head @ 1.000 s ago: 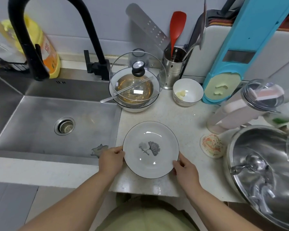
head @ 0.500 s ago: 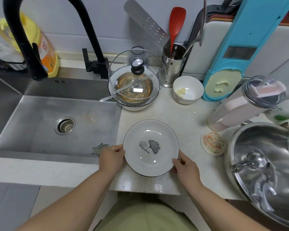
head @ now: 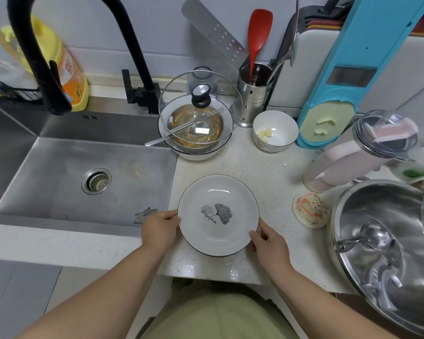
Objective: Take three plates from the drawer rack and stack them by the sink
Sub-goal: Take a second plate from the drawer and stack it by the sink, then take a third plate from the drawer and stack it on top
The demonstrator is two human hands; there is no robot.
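From my feed the kitchen is evenly and softly lit, bright enough to read everything, with no hard shadows on the counter point(head: 274, 167). Small white glints sit on the plate point(head: 218, 215), and broader reflections smear across the steel pot point(head: 387, 241) at the right and the glass lid point(head: 200, 111). The wide lens bends the black faucet point(head: 66, 45) and the blue slicer point(head: 367, 67) toward the edges. Focus holds throughout; I see no motion blur.

The white plate point(head: 217, 214) bears small script beside its ginkgo leaf print, seemingly "Ginkgo biloba". The yellow bottle's point(head: 69, 77) label lettering is unreadable.
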